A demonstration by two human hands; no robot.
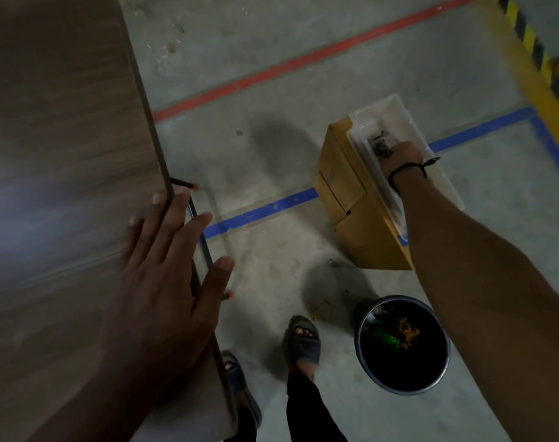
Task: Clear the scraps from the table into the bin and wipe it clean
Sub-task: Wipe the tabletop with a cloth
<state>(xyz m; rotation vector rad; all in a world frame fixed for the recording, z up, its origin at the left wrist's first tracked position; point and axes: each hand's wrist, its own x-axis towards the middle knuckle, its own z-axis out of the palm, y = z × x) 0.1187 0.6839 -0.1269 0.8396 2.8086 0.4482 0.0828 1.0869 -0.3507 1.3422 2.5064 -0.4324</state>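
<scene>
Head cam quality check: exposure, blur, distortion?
Head view: dim and underexposed overall; brown wood-grain table top smeared by motion blur, pale sheen at its left; round black bin interior nearly black; table edge bows slightly from the wide angle; left hand fairly sharp.

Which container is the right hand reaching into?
The clear plastic tub; the right hand reaches inside it, not the brown cardboard box or the round black bin.
</scene>
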